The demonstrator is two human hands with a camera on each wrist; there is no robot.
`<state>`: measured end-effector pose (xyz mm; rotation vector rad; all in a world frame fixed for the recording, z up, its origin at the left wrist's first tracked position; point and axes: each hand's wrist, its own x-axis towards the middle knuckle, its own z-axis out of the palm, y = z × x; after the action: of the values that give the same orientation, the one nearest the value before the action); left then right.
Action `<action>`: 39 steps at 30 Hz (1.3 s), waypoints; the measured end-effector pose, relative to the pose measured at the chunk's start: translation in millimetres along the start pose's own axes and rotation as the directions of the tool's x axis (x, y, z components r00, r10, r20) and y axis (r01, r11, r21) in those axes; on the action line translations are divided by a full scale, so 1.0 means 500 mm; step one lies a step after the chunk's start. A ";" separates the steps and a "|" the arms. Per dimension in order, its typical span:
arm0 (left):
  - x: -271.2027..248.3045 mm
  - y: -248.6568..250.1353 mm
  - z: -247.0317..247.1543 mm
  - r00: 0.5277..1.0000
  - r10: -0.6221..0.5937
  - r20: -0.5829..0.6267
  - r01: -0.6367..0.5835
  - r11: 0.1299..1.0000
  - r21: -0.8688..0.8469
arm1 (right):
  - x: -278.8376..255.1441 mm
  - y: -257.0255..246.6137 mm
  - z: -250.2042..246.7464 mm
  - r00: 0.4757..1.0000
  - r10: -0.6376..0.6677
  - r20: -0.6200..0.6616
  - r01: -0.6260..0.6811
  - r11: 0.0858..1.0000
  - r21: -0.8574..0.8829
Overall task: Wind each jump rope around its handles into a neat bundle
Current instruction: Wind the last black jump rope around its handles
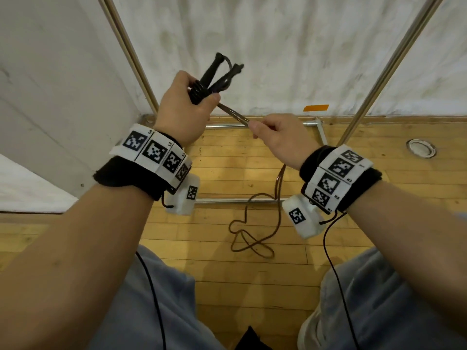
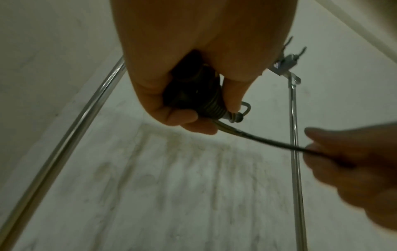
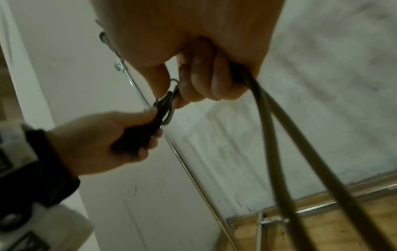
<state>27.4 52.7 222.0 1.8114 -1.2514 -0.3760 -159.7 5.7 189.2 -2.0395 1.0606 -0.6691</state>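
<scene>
My left hand (image 1: 187,102) grips the two black handles (image 1: 214,74) of a jump rope, held upright and side by side, with a few turns of rope (image 2: 211,106) wound round their lower ends. A doubled stretch of brown rope (image 1: 233,113) runs taut from the handles down to my right hand (image 1: 273,137), which pinches it. In the right wrist view two strands of rope (image 3: 272,135) leave my right hand (image 3: 206,84) and hang down. The rest of the rope (image 1: 252,231) lies in loose loops on the wooden floor between my knees.
A metal frame (image 1: 257,125) of thin tubes stands on the wooden floor (image 1: 227,279) before a white cloth backdrop (image 1: 278,46). Orange tape (image 1: 316,107) marks the backdrop's foot. A round metal floor fitting (image 1: 420,147) sits at the right. Black cables hang from both wristbands.
</scene>
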 end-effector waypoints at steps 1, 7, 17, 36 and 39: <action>-0.001 -0.007 0.001 1.000 0.005 0.030 -0.007 0.999 0.049 | 0.001 -0.002 -0.009 1.000 -0.013 -0.001 0.013 1.000 -0.024; -0.008 -0.042 0.023 0.986 0.043 0.158 -0.083 0.962 0.259 | -0.004 -0.017 -0.032 0.991 0.009 0.133 0.028 0.962 -0.271; -0.022 -0.056 0.084 0.944 -0.057 0.325 -0.135 0.832 0.538 | -0.028 -0.046 -0.043 0.982 -0.038 0.186 0.075 0.979 -0.192; -0.075 -0.015 0.136 0.899 0.132 0.418 -0.382 0.705 0.598 | -0.002 -0.009 -0.070 0.990 -0.094 -0.104 0.057 0.946 -0.319; -0.084 -0.004 0.132 0.870 0.201 0.450 -0.449 0.701 0.554 | 0.008 0.001 -0.080 0.992 -0.044 -0.115 0.007 0.951 -0.311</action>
<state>-34.0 57.2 173.7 2.0636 -2.1411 -0.0524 -186.4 -12.3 213.2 -2.3072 1.2781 -0.6806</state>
